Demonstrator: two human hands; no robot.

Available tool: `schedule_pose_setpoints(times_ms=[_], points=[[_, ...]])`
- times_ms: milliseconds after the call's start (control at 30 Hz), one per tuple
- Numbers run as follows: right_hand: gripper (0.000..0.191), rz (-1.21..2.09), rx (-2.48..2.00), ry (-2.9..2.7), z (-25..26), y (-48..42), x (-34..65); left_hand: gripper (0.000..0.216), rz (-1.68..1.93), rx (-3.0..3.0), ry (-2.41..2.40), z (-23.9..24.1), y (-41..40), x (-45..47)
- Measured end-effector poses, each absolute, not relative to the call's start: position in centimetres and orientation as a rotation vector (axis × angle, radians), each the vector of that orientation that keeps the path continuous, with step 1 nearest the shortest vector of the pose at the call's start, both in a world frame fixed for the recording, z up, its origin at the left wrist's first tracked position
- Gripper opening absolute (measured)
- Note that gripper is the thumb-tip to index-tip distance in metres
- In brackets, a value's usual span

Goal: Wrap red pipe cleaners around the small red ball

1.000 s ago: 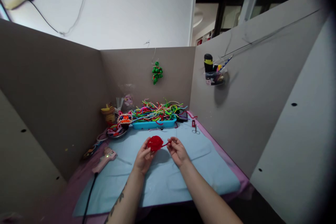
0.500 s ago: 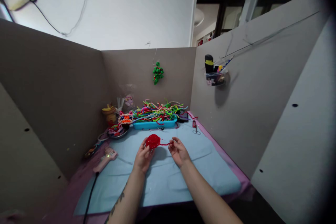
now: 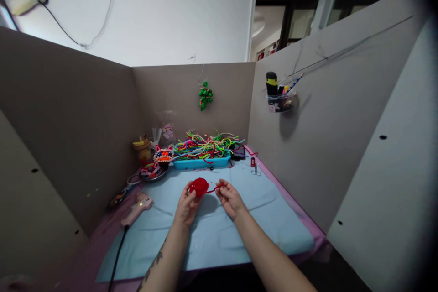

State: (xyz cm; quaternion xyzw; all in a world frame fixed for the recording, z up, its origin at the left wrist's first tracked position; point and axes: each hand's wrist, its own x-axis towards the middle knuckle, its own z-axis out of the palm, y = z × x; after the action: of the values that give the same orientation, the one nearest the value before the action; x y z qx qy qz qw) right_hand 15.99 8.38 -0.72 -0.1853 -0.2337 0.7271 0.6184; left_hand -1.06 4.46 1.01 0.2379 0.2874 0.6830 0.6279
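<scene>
White wall (image 3: pixel 181 13): brightest thing in here, glowing at far left.
Left panel (image 3: pixel 65 114): dim, deep in shade.
Hanging cup (image 3: pixel 281 103): drops a soft shadow down the right panel (image 3: pixel 328 114).
Blue cloth (image 3: pixel 246 237): evenly lit, faint shadow beneath the red piece (image 3: pixel 199 186).
Edges: stretched; the right smears into black, lower left blurs.

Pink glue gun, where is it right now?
In the head view, the pink glue gun lies on the left side of the table, left of the left hand and nearer the camera than the metal bowl.

One head-worn camera looks forward and down across the blue cloth (image 3: pixel 212 242)
</scene>
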Motion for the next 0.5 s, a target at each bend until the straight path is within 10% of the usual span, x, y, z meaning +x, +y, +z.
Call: schedule_pose_setpoints(times_ms=[500], points=[[0.042, 1.494, -0.728, -0.893, -1.5, 8.1, 14.5, 0.063, 1.575, 0.634, 0.568, 0.6, 4.8, -0.2]])
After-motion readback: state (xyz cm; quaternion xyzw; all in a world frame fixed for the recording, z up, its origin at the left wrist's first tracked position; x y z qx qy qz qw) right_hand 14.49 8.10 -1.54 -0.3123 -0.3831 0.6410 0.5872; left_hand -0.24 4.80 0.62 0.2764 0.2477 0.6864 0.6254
